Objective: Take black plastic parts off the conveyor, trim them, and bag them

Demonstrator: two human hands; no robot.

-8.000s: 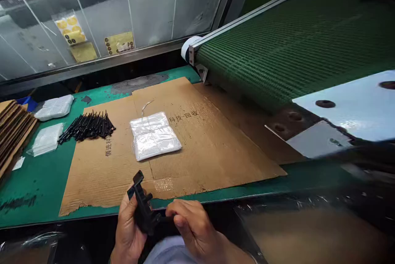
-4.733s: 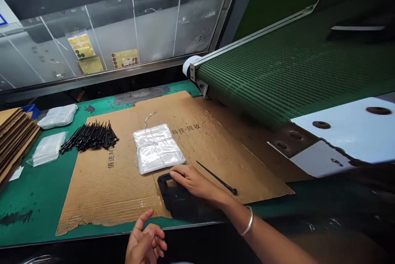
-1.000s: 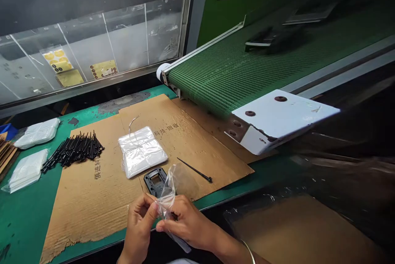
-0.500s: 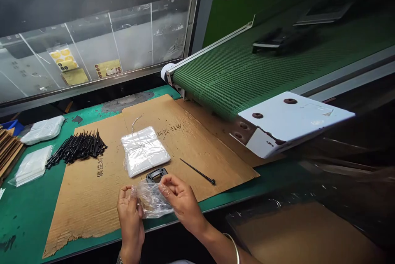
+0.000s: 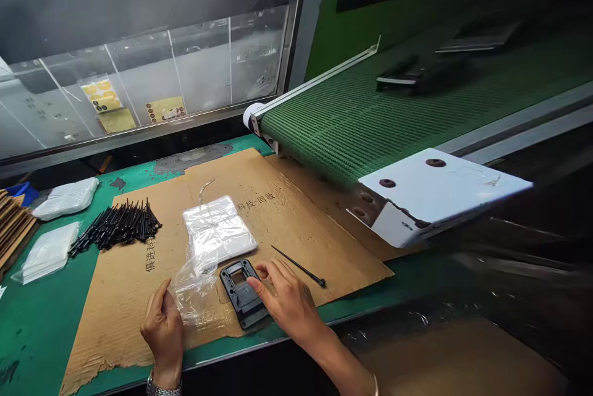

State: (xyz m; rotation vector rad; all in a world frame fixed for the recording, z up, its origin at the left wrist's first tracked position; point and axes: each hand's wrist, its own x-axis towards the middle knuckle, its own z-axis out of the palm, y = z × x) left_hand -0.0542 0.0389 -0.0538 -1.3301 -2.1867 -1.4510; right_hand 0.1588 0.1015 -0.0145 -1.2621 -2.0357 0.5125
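Observation:
My left hand (image 5: 163, 329) pinches a clear plastic bag (image 5: 193, 290) that lies crumpled on the cardboard sheet (image 5: 287, 223). My right hand (image 5: 283, 296) rests its fingers on a flat black plastic part (image 5: 239, 291) with a rectangular window, just right of the bag. A single black cable tie (image 5: 299, 265) lies right of my right hand. A tied stack of clear bags (image 5: 217, 232) sits just beyond the part.
A pile of black cable ties (image 5: 115, 229) lies at the left, with white bag packs (image 5: 67, 197) and stacked cardboard (image 5: 13, 228) beyond. A green conveyor belt (image 5: 370, 118) with dark parts (image 5: 412, 75) runs at the right, ending in a white metal plate (image 5: 440, 192).
Both hands held the clear bag open above the black part half a second ago. Now my left hand has drawn the bag left and my right hand has dropped onto the part.

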